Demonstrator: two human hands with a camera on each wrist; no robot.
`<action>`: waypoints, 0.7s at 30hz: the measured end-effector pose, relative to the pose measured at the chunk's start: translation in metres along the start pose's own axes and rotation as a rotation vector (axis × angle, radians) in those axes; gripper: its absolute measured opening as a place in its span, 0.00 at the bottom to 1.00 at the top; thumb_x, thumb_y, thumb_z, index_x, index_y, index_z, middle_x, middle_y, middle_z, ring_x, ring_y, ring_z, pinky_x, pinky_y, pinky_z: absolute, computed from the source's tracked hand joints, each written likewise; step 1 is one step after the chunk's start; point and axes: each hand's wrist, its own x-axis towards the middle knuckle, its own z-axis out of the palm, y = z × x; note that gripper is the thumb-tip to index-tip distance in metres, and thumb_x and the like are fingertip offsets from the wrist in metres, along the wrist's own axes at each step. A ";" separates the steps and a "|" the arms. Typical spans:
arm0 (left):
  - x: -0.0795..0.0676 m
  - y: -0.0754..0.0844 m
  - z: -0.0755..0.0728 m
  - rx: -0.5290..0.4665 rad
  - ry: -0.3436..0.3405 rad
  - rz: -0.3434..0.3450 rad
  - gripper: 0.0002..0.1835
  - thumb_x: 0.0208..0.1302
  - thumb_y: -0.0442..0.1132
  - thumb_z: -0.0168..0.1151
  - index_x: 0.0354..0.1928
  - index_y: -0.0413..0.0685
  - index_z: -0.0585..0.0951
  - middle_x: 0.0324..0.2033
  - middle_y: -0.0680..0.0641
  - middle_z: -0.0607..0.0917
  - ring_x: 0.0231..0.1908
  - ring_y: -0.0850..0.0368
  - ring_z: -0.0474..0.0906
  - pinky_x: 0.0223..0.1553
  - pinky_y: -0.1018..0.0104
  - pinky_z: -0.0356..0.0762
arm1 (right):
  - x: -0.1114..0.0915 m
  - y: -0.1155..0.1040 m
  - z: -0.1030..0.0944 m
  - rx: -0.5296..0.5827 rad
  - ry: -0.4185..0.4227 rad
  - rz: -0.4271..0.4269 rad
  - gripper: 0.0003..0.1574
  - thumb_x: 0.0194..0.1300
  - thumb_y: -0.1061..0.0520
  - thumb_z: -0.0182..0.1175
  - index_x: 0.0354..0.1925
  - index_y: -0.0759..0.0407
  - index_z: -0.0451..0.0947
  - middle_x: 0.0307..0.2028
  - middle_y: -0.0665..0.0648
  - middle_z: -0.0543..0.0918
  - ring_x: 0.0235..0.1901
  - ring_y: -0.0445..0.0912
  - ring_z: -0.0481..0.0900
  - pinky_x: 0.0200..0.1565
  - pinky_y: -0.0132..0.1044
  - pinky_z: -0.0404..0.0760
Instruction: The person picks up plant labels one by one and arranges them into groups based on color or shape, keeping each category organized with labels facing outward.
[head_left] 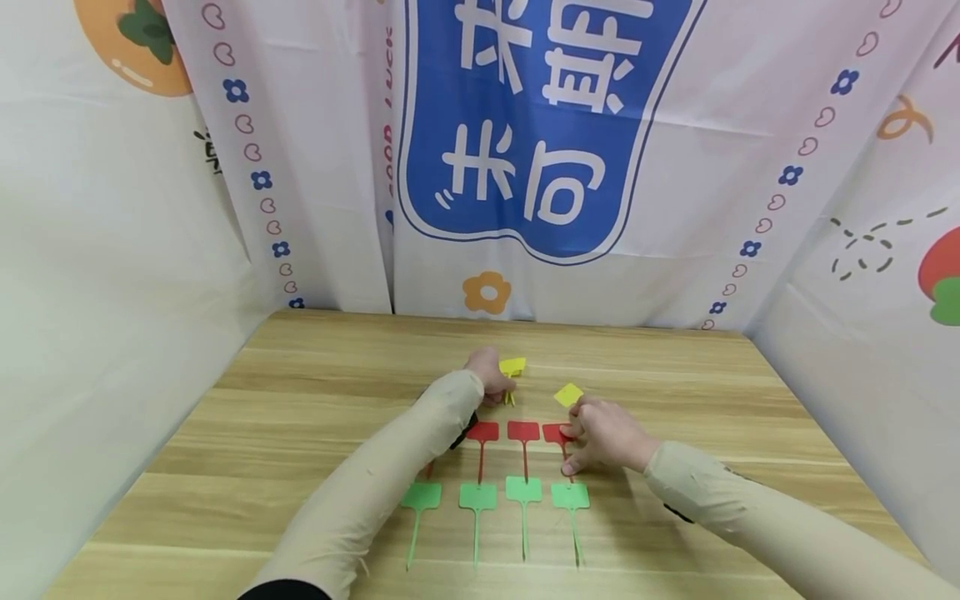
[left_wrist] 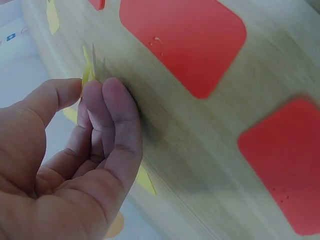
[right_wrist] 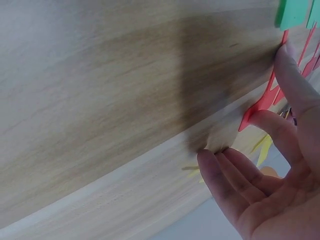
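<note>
In the head view my left hand [head_left: 489, 375] pinches the thin stems of a small bunch of yellow plant tags [head_left: 513, 367] between thumb and fingers. My right hand [head_left: 606, 433] rests at the rightmost red plant tag [head_left: 553, 433]. Its thumb touches the stem and its index finger meets the edge of the head, as the right wrist view shows; the other fingertips reach down to the tabletop. Just beyond these fingers lies a single yellow plant tag [head_left: 567, 395], its stem hidden. Two more red tags lie to the left, one being the middle red tag [head_left: 523, 430].
A row of several green plant tags [head_left: 523, 489] lies nearer on the wooden table [head_left: 675, 367], stems toward me. Another red tag's stem [head_left: 429, 471] shows beside the left sleeve, which covers its head. Printed cloth [head_left: 330, 208] hangs behind the table and at both sides.
</note>
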 end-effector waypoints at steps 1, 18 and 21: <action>-0.001 0.000 -0.001 -0.009 0.000 -0.003 0.11 0.58 0.33 0.70 0.30 0.35 0.76 0.14 0.43 0.81 0.13 0.55 0.77 0.23 0.60 0.82 | 0.000 0.000 0.000 0.000 0.000 0.001 0.34 0.36 0.41 0.82 0.37 0.63 0.89 0.51 0.64 0.79 0.49 0.56 0.77 0.51 0.53 0.76; 0.000 -0.012 -0.031 -0.117 0.002 0.020 0.08 0.57 0.24 0.64 0.23 0.34 0.76 0.13 0.42 0.81 0.11 0.55 0.76 0.21 0.60 0.81 | 0.000 -0.002 -0.001 -0.019 -0.002 -0.006 0.36 0.37 0.41 0.82 0.40 0.63 0.88 0.51 0.64 0.79 0.50 0.56 0.77 0.51 0.53 0.76; -0.004 -0.015 -0.041 -0.139 0.001 0.000 0.04 0.57 0.24 0.63 0.27 0.30 0.77 0.15 0.40 0.82 0.12 0.53 0.78 0.24 0.59 0.82 | 0.000 -0.002 0.000 -0.016 -0.004 0.000 0.35 0.37 0.41 0.82 0.40 0.63 0.89 0.51 0.64 0.79 0.50 0.57 0.77 0.52 0.53 0.76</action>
